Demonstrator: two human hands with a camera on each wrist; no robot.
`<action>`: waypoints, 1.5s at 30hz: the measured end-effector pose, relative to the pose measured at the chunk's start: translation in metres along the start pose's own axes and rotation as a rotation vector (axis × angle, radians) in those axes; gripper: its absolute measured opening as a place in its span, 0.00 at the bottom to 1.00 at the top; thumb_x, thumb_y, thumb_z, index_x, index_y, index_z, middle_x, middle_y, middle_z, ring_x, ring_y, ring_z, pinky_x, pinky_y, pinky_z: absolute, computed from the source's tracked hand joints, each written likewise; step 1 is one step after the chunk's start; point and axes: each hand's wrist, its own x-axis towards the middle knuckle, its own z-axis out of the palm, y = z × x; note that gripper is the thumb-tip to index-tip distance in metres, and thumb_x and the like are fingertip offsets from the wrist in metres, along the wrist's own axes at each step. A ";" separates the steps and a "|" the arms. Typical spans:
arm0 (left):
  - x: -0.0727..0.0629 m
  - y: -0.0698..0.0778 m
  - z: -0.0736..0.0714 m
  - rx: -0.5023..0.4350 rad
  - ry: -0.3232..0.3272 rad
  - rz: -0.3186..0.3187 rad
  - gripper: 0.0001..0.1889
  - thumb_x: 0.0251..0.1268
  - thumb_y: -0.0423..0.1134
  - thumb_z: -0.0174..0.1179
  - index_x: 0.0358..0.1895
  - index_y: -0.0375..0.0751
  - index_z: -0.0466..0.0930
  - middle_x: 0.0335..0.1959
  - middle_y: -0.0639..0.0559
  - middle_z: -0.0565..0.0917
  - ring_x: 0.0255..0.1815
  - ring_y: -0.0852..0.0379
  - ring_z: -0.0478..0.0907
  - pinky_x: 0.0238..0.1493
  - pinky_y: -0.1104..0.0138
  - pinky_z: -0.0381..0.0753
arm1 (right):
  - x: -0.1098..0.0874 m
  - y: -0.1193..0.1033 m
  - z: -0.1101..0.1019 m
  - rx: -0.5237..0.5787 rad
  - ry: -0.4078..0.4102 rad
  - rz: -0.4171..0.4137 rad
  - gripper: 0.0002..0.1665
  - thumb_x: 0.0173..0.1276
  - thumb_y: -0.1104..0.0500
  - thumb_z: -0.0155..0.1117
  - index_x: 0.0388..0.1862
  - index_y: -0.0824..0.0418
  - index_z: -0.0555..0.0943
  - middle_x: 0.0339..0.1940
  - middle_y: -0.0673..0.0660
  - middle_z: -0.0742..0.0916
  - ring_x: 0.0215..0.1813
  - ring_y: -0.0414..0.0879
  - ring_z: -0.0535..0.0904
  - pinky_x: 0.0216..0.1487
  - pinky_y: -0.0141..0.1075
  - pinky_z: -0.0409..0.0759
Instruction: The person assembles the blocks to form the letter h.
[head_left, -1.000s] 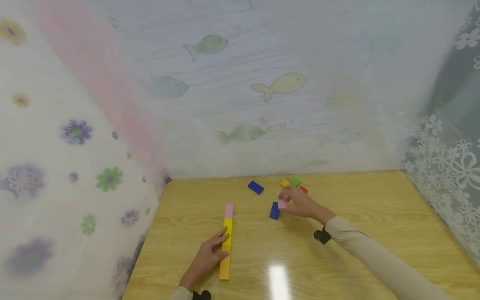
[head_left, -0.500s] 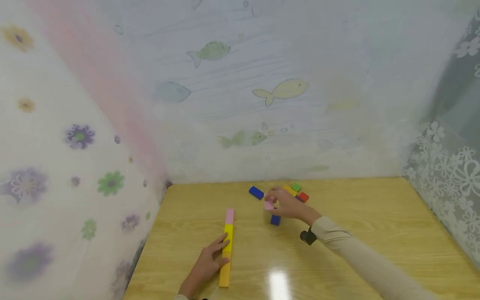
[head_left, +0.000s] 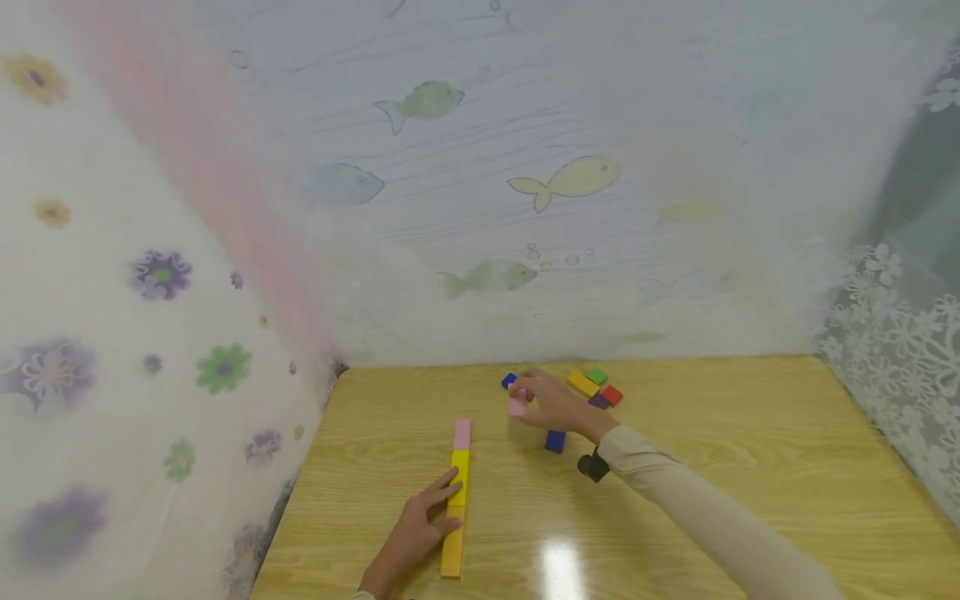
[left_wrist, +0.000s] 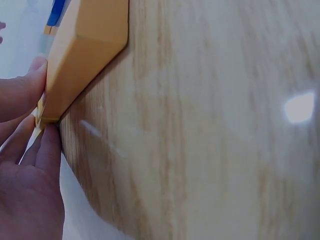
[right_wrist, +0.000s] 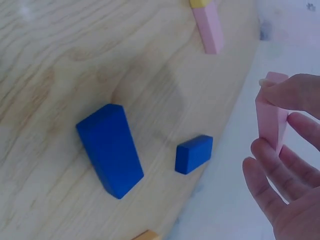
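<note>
My right hand (head_left: 555,404) pinches a pink block (head_left: 517,402) between thumb and fingers, above the back part of the table. In the right wrist view this pink block (right_wrist: 271,120) is held up off the surface. A straight row lies at the left: a pink block (head_left: 462,434) at the far end, a yellow block (head_left: 460,477) in the middle, an orange block (head_left: 452,550) nearest. My left hand (head_left: 414,527) rests along the row's left side, fingertips on the yellow block and thumb on the orange one.
A blue block (head_left: 555,442) lies below my right wrist; another blue block (head_left: 509,381) is partly hidden behind that hand. Farther right sit a yellow-orange block (head_left: 582,384), a green block (head_left: 597,376), a red block (head_left: 612,395) and a dark purple-blue block (head_left: 598,401). A painted wall (head_left: 480,317) backs the table.
My right hand has moved left with the pink block, away from the coloured cluster and past the nearer blue block. The left hand has stayed at the row.
</note>
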 end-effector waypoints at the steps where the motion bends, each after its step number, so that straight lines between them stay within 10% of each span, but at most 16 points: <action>1: 0.000 0.000 0.000 -0.002 -0.001 -0.001 0.31 0.59 0.35 0.64 0.66 0.33 0.67 0.73 0.49 0.57 0.73 0.43 0.53 0.65 0.62 0.65 | 0.002 0.000 0.001 0.005 0.000 -0.003 0.17 0.57 0.61 0.69 0.45 0.66 0.80 0.42 0.57 0.79 0.40 0.54 0.77 0.39 0.36 0.78; 27: -0.004 0.000 0.000 0.037 0.029 0.010 0.30 0.58 0.36 0.65 0.64 0.32 0.69 0.72 0.45 0.60 0.71 0.40 0.55 0.65 0.58 0.64 | 0.057 -0.003 0.034 -0.003 -0.015 -0.078 0.15 0.54 0.62 0.69 0.40 0.67 0.81 0.37 0.58 0.83 0.35 0.46 0.76 0.37 0.34 0.77; 45: 0.000 0.004 -0.001 -0.064 0.007 -0.031 0.29 0.59 0.34 0.64 0.65 0.33 0.68 0.73 0.50 0.59 0.72 0.44 0.53 0.64 0.63 0.67 | 0.084 0.000 0.058 0.071 -0.029 0.122 0.18 0.52 0.67 0.67 0.43 0.72 0.80 0.41 0.64 0.81 0.41 0.51 0.74 0.41 0.41 0.77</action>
